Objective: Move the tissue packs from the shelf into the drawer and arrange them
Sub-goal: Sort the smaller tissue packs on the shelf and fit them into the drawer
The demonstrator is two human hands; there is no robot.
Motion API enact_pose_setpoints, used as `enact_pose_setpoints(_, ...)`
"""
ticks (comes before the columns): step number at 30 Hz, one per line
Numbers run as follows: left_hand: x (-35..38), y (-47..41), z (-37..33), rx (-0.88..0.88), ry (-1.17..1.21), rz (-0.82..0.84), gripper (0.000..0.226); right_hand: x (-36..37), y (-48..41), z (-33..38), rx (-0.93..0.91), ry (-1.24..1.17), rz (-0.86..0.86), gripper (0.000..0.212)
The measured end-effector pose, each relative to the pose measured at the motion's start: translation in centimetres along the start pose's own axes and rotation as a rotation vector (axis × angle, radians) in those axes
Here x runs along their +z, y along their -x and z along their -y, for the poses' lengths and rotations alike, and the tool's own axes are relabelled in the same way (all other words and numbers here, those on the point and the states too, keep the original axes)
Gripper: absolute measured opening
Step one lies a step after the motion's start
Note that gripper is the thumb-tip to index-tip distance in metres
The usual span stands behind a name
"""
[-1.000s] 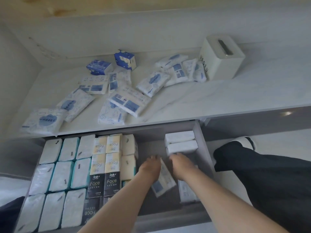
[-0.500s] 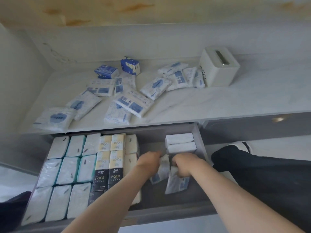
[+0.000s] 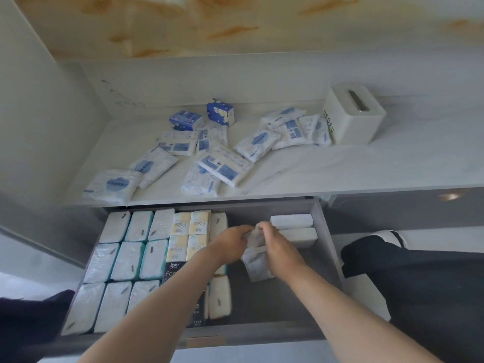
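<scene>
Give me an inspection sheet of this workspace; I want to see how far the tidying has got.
Surface: pale shelf above an open grey drawer.
Job's things: loose tissue packs scattered on the shelf; upright rows of packs fill the drawer's left part; two white packs at its back right.
Clutter: white tissue box on the shelf, right of the loose packs.
Grippers: left hand and right hand together grip small packs over the drawer's bare right part.
Cables: nothing seen.
Surroundings: dark trouser leg and a shoe to the right; dark cloth at lower left.
</scene>
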State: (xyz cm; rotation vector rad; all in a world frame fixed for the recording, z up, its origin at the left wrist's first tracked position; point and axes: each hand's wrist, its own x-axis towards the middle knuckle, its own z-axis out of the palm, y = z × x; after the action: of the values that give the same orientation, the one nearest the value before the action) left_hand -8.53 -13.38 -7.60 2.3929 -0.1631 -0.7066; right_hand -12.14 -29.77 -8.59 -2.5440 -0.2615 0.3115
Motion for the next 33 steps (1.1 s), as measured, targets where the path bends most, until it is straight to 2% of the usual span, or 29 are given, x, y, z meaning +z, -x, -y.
enact_pose_setpoints(3, -0.4, 0.1, -0.3, 0.015, -0.064, 0.043, 0.051, 0.3, -1.1, -0.4, 0.070, -0.043, -0.035, 0.069)
enact_pose_setpoints(4, -0.4, 0.2, -0.5, 0.051, -0.097, 0.046, 0.052, 0.5, -1.6, -0.5, 0.055, -0.047, -0.077, 0.064)
enact_pose_setpoints(7, -0.2, -0.3, -0.1, 0.134, -0.290, -0.060, 0.053, 1.4, -3.0, -0.9, 0.028, -0.084, -0.187, 0.026)
enact_pose_setpoints(9, 0.1, -1.2, 0.4, 0.112, -0.356, -0.143, 0.043, 1.8, -3.7, -1.1, 0.066, -0.162, -0.228, 0.015)
enact_pose_setpoints(11, 0.2, -1.9, 0.5, 0.099, -0.385, -0.181, 0.034, 2.0, -4.0, -1.5, 0.095, -0.191, -0.218, 0.021)
enact_pose_setpoints(12, 0.2, -2.1, 0.5, 0.113, -0.398, -0.193, 0.034, 2.2, -4.2, -1.7, 0.115, -0.177, -0.194, 0.032)
enact_pose_setpoints(14, 0.3, -2.9, 0.6, 0.169, -0.419, -0.232, 0.043, 2.2, -4.7, -2.0, 0.208, -0.171, -0.108, 0.056)
enact_pose_setpoints(15, 0.3, -3.1, 0.5, 0.198, -0.421, -0.248, 0.049, 2.3, -4.9, -2.0, 0.256, -0.190, -0.083, 0.059)
enact_pose_setpoints(17, 0.2, -3.5, 0.5, 0.220, -0.421, -0.260, 0.054, 2.4, -5.6, -2.1, 0.286, -0.229, -0.100, 0.049)
enact_pose_setpoints(20, 0.2, -3.5, 1.1, 0.197, -0.470, -0.300, 0.050, 2.5, -5.9, -1.9, 0.258, -0.257, -0.221, 0.030)
enact_pose_setpoints(24, 0.4, -3.4, 2.4, 0.140, -0.576, -0.411, 0.048, 2.8, -5.8, -1.4, 0.209, -0.337, -0.201, 0.039)
enact_pose_setpoints(28, 0.4, -3.8, 2.1, 0.116, -0.627, -0.462, 0.038, 3.0, -6.0, -1.4, 0.284, -0.354, -0.203, 0.058)
enact_pose_setpoints(33, 0.9, -4.1, 1.7, 0.024, -0.652, -0.531, 0.044, 3.3, -6.1, -0.3, 0.436, -0.325, -0.275, 0.046)
